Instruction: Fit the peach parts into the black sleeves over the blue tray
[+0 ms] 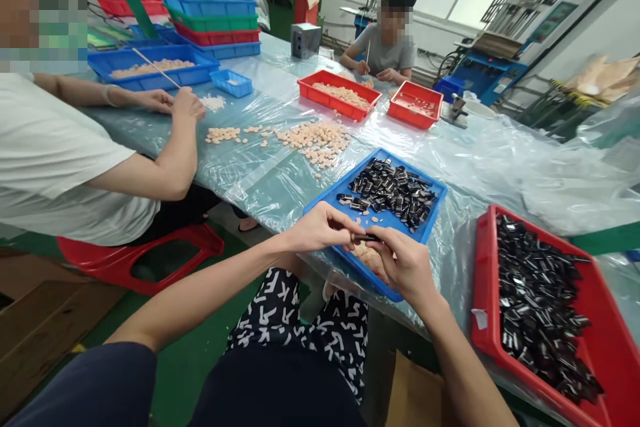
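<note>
Black small part (367, 237), half hidden, pinched by left hand (320, 228) and right hand (403, 263).

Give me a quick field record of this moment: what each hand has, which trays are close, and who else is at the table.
left hand: pinches one end of a small black glossy part
right hand: pinches the other end of the same part
blue plastic tray: under the hands, holds black parts and a few pale pieces
red plastic tray: to the right, full of black parts
loose pale peach pieces: on the plastic-covered table
co-workers: one seated at left, one at the far side
</note>
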### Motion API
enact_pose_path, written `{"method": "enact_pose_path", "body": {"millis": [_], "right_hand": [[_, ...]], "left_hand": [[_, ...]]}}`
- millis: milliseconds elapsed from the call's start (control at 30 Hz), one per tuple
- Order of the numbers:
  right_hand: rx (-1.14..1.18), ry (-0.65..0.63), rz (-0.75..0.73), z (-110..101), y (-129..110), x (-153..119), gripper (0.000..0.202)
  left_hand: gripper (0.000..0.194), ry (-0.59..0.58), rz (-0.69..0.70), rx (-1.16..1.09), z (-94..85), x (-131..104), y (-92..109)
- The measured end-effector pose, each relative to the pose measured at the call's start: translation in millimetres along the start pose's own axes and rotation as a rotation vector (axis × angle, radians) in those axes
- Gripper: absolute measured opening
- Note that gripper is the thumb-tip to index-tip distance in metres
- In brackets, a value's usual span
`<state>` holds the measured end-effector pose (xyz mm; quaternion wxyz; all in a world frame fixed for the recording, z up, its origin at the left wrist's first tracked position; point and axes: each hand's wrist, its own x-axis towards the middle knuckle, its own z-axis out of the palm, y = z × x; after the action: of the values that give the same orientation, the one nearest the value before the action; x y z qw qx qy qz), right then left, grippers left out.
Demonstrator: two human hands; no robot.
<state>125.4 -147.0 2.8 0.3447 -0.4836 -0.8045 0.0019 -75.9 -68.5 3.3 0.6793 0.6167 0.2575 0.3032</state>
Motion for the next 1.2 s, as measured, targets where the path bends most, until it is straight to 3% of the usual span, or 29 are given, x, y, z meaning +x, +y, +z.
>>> {"method": "enact_pose_path", "body": {"millis": [100,233,600,800,867,1033,1200], "right_hand": [[0.010,0.050,0.053,0.4,8.1,3.8,0.025],[-0.043,0.081,0.107,-1.4,14.5,3.0,0.023],[0.008,0.033,0.153,-0.5,24.1,4.2,0.023],[0.073,-0.065,0.240,-0.2,29.0,-0.7,0.025],[0.177,-0.077,0.286,-0.6,27.8,-2.8,0.025],[0.651,0.005,0.422,0.8,17.0,-2.4,0.029],[0.828,0.099,0.477,2.4,7.9,0.0,0.029]], "left_hand": [[0.024,0.004,0.019,0.058,-1.1,16.0,7.0],[0.028,-0.087,0.007,0.110,-1.5,24.7,14.0],[0.029,-0.102,0.015,0.106,-5.3,37.1,2.2],[0.039,-0.031,0.249,0.677,-15.6,32.2,1.5],[0.040,0.001,0.295,0.769,-15.6,28.5,5.7],[0.032,-0.032,0.237,0.546,-2.7,23.4,16.5],[0.030,-0.019,0.155,0.270,7.6,25.8,16.7]]}}
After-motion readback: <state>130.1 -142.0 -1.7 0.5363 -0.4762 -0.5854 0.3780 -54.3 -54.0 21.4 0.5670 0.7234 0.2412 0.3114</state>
